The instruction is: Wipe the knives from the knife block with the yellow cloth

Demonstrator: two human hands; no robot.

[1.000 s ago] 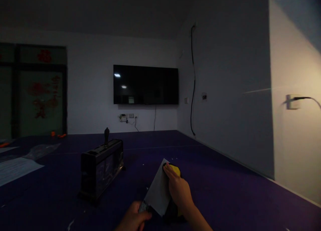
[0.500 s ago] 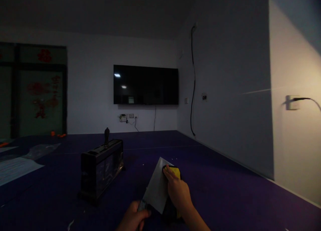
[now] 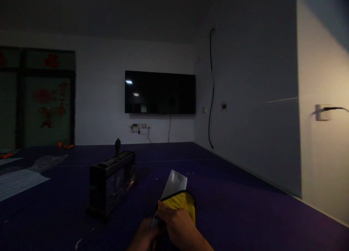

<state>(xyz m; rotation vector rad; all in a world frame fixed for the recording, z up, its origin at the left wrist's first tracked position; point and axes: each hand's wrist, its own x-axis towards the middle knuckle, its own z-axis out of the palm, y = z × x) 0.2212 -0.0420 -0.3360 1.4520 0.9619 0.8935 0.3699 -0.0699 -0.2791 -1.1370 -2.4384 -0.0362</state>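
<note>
A cleaver (image 3: 175,182) with a broad, shiny blade points away from me, low in the middle of the head view. My left hand (image 3: 144,235) is closed round its handle end, which is mostly hidden. A yellow cloth (image 3: 183,203) with a dark border lies across the lower part of the blade. My right hand (image 3: 178,223) is closed on this cloth and presses it against the blade close to my left hand. Left of the hands stands a black, slotted knife block (image 3: 111,185) with one dark handle sticking up from its top.
The hands are over a purple-covered table (image 3: 245,203). Printed paper (image 3: 21,183), clear plastic film (image 3: 47,163) and small orange items (image 3: 69,146) lie at the left. Small white scraps dot the surface. A wall-mounted television (image 3: 160,92) hangs beyond, and a wall borders the right side.
My right hand has brought the cloth down and left along the blade, from its far right part towards the handle. The blade's far end now shows bare. The left hand keeps its hold.
</note>
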